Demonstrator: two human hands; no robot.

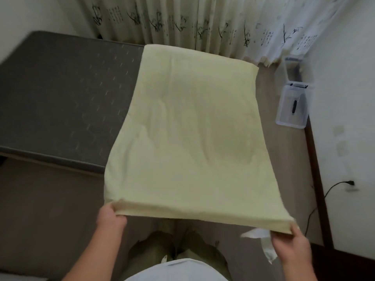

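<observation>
The left hand (pixel 110 217) has its fingers curled round the near left corner of a pale yellow cloth (pixel 188 128), and the right hand (pixel 292 246) pinches the near right corner. From the fingers the cloth stretches away, taut and nearly flat, its far left corner over the grey mattress (pixel 60 88); whether it rests there I cannot tell. Holding the corners wide apart likely keeps the folded layers square, ready to be laid down or folded. A white tag (pixel 261 240) hangs just beside the right fingers. Well beyond them, a clear plastic box (pixel 292 104) sits on the floor by the wall
</observation>
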